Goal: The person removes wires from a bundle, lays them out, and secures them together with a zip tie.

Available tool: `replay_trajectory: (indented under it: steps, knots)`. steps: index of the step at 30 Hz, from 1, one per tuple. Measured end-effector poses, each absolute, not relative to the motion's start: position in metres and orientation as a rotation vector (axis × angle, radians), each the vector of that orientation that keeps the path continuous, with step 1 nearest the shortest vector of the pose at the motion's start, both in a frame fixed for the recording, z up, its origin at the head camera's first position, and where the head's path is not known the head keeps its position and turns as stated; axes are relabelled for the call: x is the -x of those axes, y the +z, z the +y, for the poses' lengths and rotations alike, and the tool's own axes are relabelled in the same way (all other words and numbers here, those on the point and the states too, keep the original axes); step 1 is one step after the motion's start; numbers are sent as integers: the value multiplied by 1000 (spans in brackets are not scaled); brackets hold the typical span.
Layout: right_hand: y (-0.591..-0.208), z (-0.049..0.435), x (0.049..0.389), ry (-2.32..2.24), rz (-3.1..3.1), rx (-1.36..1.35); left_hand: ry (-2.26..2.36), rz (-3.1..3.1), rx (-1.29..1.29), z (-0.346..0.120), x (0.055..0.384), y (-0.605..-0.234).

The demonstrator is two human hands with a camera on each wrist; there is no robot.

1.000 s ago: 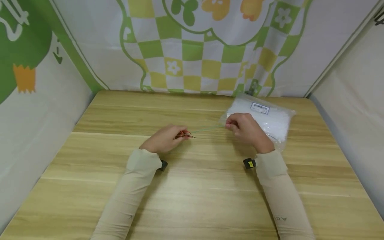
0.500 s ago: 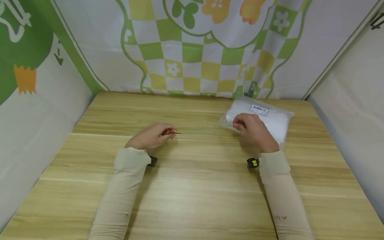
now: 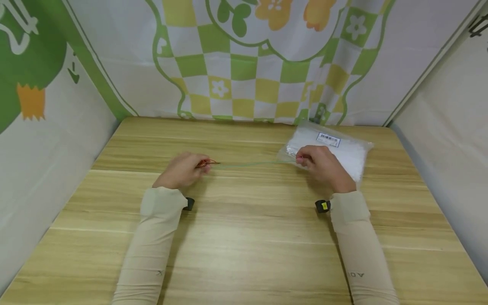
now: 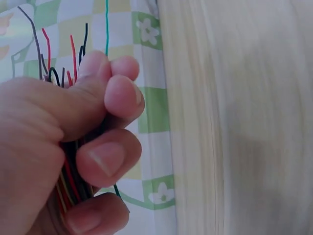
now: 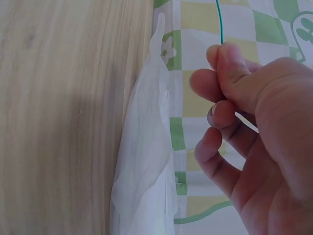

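My left hand (image 3: 181, 169) curls round a bundle of thin wires (image 4: 68, 176), red, black and dark ones, whose ends stick up past the thumb in the left wrist view. A green wire (image 3: 251, 164) runs nearly straight between both hands above the table. Its left end goes in at the fingertips of my left hand. With thumb and forefinger, my right hand (image 3: 324, 165) pinches the other end of that green wire (image 5: 219, 22); the remaining fingers are loosely bent. The right hand is in front of a clear plastic bag.
The clear bag (image 3: 352, 156) with white contents and a barcode label (image 3: 328, 140) lies at the back right of the wooden table (image 3: 244, 237). Behind the table hangs a checked curtain (image 3: 244, 97). Pale cloth walls stand at both sides.
My left hand has moved left with the wire bundle. My right hand has shifted slightly right, and the green wire between them has become longer and straighter.
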State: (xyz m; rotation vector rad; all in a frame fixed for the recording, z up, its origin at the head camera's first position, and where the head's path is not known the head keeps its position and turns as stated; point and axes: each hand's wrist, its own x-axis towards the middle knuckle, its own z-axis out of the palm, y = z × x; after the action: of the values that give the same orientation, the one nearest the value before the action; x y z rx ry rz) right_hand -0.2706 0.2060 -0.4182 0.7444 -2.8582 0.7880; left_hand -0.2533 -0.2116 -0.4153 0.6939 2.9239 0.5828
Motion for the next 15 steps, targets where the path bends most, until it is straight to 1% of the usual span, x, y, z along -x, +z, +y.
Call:
replay_trajectory:
  steps: [5, 15]
  knots:
    - [-418, 204, 271, 770, -2882, -780, 569, 2908, -626, -215, 252, -414]
    - [-420, 209, 270, 774, -2903, -775, 542, 2929, -657, -222, 254, -415]
